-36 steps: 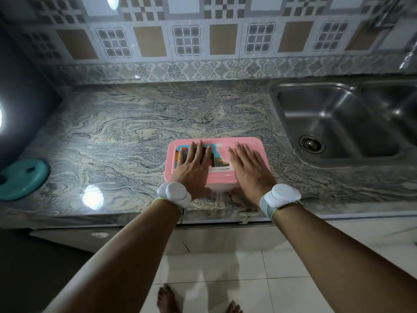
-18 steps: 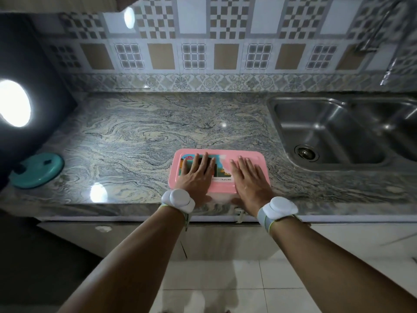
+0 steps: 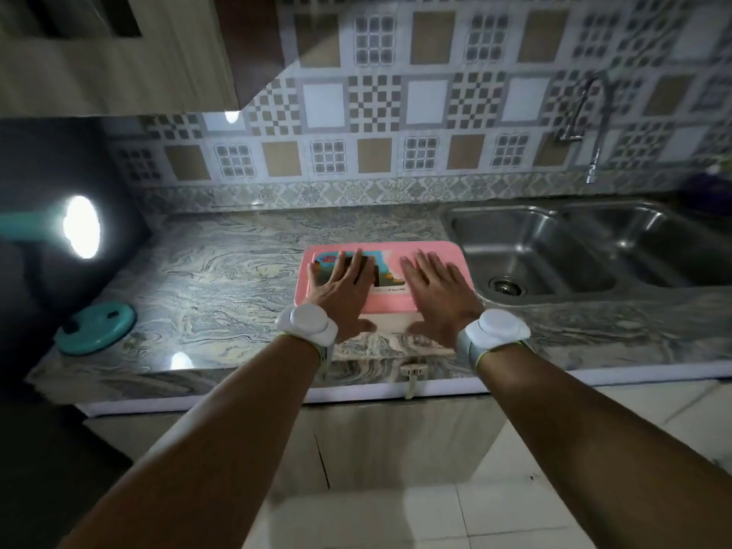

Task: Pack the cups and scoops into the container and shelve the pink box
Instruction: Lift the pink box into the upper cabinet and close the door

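The pink box [image 3: 390, 303] lies closed on the marble counter [image 3: 222, 279], close to the front edge and just left of the sink. A picture label covers the middle of its pink lid, and a white wall shows below the lid. My left hand [image 3: 340, 287] lies palm down on the left half of the lid. My right hand [image 3: 439, 291] lies palm down on the right half. The fingers of both are spread over the top and the thumbs press against the box's front wall. No cups or scoops are in view.
A steel double sink [image 3: 554, 247] with a faucet [image 3: 594, 112] lies to the right of the box. A round teal lid [image 3: 97, 328] sits at the counter's left end under a bright lamp [image 3: 81, 225]. A wall cabinet [image 3: 119, 53] hangs at the upper left.
My view has tilted upward, bringing the wall cabinet and faucet into sight. Both hands stay in the same place on the pink box's lid, and the box has not moved.
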Demonstrator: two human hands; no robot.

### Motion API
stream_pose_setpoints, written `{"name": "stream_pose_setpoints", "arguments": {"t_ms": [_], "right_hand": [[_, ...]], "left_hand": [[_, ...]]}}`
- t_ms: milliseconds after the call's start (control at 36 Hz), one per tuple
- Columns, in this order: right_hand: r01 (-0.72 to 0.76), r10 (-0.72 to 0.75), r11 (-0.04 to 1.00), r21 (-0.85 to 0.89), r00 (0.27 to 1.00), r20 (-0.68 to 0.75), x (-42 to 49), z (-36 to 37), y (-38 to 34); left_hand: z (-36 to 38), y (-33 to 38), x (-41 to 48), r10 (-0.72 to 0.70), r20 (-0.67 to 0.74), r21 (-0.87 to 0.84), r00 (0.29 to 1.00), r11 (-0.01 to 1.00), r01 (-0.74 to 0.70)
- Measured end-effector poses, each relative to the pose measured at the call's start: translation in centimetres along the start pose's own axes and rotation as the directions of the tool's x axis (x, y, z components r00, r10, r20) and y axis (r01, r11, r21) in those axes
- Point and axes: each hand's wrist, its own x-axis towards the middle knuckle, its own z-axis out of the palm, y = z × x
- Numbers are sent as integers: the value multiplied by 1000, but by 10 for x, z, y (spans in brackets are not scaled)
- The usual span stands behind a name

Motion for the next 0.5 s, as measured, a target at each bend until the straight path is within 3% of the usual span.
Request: {"name": "stream_pose_setpoints", "arguments": {"t_ms": [333,500], "right_hand": [[1,-9,997,-77,995,-99,-63,-73,-2],[1,-17,994,-106,990,-143,-70,-151,-1]], "left_hand": [[-81,34,-49,0,-48,-4,999,1000,0],[-153,34,-57,-18,-95,9,995,1000,19]]}}
